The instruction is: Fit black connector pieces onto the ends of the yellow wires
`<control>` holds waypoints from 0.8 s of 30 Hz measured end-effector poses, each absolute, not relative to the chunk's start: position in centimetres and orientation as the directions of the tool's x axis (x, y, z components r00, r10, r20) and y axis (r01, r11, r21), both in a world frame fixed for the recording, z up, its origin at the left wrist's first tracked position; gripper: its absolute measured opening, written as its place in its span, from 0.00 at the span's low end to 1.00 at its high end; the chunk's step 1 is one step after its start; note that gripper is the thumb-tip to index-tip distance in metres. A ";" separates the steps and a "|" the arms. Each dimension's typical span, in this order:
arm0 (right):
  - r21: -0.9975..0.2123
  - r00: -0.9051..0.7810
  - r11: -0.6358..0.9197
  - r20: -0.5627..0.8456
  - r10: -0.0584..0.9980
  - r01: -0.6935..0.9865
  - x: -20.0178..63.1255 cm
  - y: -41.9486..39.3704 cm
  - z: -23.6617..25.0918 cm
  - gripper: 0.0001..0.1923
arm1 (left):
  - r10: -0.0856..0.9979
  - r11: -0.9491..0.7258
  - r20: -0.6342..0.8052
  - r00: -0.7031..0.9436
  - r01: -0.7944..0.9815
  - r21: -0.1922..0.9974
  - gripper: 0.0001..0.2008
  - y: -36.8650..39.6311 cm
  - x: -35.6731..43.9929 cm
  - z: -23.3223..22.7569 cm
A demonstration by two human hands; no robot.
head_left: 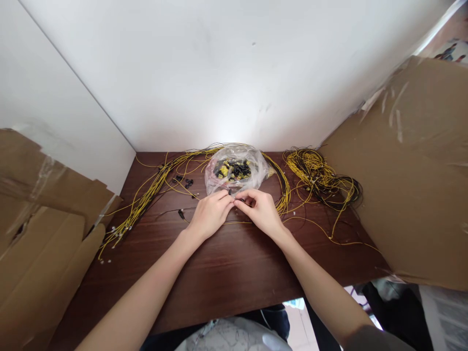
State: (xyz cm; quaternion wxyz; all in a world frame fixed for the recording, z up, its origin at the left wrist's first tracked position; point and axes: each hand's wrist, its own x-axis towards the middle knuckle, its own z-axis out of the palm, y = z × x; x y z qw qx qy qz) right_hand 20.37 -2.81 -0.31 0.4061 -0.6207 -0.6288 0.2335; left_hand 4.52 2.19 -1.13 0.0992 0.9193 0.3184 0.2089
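Observation:
My left hand [210, 213] and my right hand [259, 209] meet fingertip to fingertip over the dark wooden table [226, 278], just in front of a clear plastic bag [234, 170] of small black and yellow parts. Both pinch a thin yellow wire [237, 223] with a small dark piece at the fingertips; the piece itself is too small to make out. A long bundle of yellow wires [146, 200] runs from the back of the table to the left front. A tangled coil of yellow and black wires [323, 180] lies at the right.
Several small black parts [186, 183] lie loose left of the bag. Brown cardboard [405, 170] stands along the right side, and more cardboard [40, 234] on the left. A white wall closes the back. The table's front edge is near my body.

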 end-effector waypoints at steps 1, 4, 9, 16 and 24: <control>-0.803 0.098 0.125 0.222 0.970 0.583 20.4 -2.8 -0.3 0.07 | 0.630 -0.774 0.322 0.707 0.533 0.344 0.13 2.2 4.5 -1.1; -0.817 0.106 0.130 0.227 0.968 0.561 20.5 -2.8 -0.1 0.06 | 0.641 -0.755 0.315 0.700 0.501 0.423 0.12 2.4 4.4 -1.1; -0.833 0.192 0.097 0.237 0.952 0.545 21.4 -2.7 0.6 0.05 | 0.669 -0.716 0.283 0.688 0.493 0.494 0.11 2.5 4.5 -1.0; -0.855 0.263 0.097 0.262 0.929 0.509 22.1 -2.5 0.7 0.07 | 0.675 -0.713 0.282 0.682 0.505 0.486 0.12 2.3 4.5 -0.8; -0.833 0.134 0.193 0.303 0.944 0.519 20.8 -2.8 0.8 0.05 | 0.691 -0.703 0.311 0.652 0.509 0.497 0.13 2.0 4.4 -0.7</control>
